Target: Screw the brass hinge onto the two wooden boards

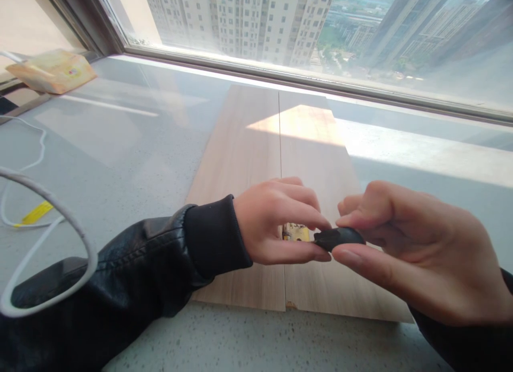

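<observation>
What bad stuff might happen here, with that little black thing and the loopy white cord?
The black thing might slip, since only fingertips of the left hand and right hand seem to grip it. It could then fall on the wooden boards below.

The white cord loops in front of the left sleeve, so a moving arm could perhaps snag it.

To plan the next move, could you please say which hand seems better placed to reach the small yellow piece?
Probably the left hand: the yellow piece shows within its curl, while the right hand pinches the black object farther to the right.
</observation>
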{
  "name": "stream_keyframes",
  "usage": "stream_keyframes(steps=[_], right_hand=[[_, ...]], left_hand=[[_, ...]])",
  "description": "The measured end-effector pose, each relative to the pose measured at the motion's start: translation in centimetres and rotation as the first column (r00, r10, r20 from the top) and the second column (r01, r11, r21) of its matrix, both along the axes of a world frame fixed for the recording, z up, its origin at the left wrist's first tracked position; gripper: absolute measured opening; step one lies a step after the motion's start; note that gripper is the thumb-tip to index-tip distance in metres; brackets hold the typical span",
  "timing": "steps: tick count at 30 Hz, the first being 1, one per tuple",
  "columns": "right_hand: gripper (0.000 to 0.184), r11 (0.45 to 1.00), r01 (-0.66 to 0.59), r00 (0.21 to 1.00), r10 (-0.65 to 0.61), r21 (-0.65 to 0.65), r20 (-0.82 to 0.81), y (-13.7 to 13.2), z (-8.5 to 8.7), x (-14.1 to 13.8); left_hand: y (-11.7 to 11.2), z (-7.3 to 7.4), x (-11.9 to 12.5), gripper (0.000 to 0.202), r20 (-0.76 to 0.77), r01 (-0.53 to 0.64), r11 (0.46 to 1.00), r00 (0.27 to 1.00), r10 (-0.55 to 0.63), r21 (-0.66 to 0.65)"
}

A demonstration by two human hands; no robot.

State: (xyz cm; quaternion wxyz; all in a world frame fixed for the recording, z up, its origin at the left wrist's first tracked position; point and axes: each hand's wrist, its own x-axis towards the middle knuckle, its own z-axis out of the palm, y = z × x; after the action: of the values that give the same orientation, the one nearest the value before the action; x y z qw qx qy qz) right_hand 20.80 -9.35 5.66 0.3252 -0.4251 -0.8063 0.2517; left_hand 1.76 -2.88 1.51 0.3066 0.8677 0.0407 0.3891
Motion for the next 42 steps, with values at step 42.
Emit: stream_keyframes(steps=[42], right_hand=[[0.025,0.977,0.046,0.977,-0.087,0.207,0.194,-0.5,1.1,-2.2]], left_hand=[[-2.3,-0.5,0.5,0.053,-0.022,-0.371,0.928,0.928,0.371,0.004]])
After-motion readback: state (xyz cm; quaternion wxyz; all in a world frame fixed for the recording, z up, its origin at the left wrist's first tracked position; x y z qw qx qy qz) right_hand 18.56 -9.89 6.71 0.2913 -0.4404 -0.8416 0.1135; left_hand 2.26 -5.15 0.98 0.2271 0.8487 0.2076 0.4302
